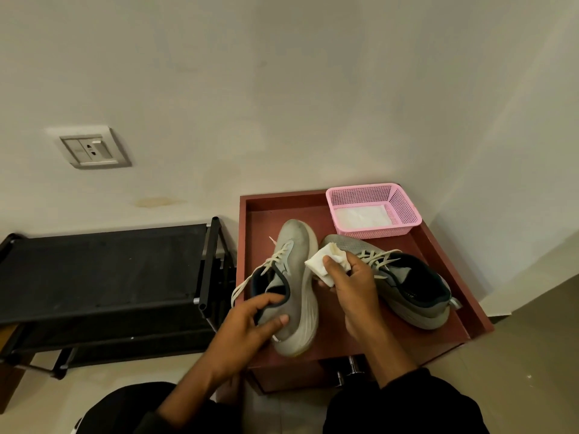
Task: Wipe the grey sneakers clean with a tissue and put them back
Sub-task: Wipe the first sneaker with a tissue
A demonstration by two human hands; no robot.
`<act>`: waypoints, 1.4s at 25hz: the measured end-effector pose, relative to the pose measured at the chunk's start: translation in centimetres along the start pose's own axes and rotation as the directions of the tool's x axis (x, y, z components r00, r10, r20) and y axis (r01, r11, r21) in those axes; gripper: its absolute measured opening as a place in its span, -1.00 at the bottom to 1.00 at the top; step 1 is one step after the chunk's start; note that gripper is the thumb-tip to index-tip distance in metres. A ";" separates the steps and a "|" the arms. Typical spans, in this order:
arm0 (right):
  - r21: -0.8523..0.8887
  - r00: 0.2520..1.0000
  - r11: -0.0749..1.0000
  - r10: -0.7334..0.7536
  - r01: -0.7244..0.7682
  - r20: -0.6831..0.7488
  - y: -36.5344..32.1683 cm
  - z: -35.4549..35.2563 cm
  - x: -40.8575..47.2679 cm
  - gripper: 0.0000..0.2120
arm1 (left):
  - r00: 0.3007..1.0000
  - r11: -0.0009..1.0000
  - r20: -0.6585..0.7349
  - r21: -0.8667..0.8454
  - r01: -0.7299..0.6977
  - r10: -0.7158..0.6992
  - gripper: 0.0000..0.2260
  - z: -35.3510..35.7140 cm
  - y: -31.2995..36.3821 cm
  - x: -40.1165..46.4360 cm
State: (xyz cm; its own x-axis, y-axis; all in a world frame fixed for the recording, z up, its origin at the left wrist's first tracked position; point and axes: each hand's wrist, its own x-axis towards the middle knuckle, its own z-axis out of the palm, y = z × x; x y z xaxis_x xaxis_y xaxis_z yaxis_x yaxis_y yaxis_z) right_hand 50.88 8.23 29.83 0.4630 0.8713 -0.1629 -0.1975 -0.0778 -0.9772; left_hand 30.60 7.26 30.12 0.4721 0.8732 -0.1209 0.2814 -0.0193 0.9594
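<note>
Grey mesh sneaker (294, 286), tipped sole-outward, was gripped at its heel by left hand (250, 324), exposing the side to right hand (351, 286) pinching crumpled white tissue (316, 264).

You see the tray table (313, 202) at centre right of the frame, with the basket (404, 211) in its upper right corner. Two sneakers sit below the basket: the left sneaker (297, 261) tipped on its side, the right sneaker (416, 296) beside it. The shoe rack (103, 264) stands at left, with the wall socket (94, 151) above it.
</note>
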 end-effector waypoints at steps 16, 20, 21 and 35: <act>-0.475 0.819 0.672 -0.518 0.569 0.248 2.0 2.6 -0.5 -0.63 | 0.995 0.992 -0.021 0.074 0.098 -0.097 -0.66 -3.9 -0.8 0.7; -0.548 0.725 0.479 -0.517 0.686 0.455 3.2 3.7 -2.4 -0.56 | 0.992 0.991 -0.002 -0.057 0.124 -0.125 -0.66 -4.2 -0.7 0.8; -0.533 0.686 0.435 -0.528 0.725 0.502 3.4 3.9 -3.2 -0.55 | 0.992 0.986 0.002 -0.106 0.129 -0.130 -0.65 -4.2 -0.4 0.8; -0.513 0.612 0.339 -0.518 0.789 0.598 3.3 3.4 -2.9 -0.58 | 0.963 0.955 0.090 -0.129 0.266 -0.256 -0.70 -5.4 -0.3 0.7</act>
State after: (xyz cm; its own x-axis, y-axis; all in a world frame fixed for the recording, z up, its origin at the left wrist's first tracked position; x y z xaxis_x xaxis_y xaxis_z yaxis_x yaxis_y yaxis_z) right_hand 45.95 7.11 27.58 -0.1312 0.8630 0.4878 0.7415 0.4120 -0.5296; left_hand 26.30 10.48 31.09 0.4573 0.8019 -0.3844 0.2867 0.2762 0.9173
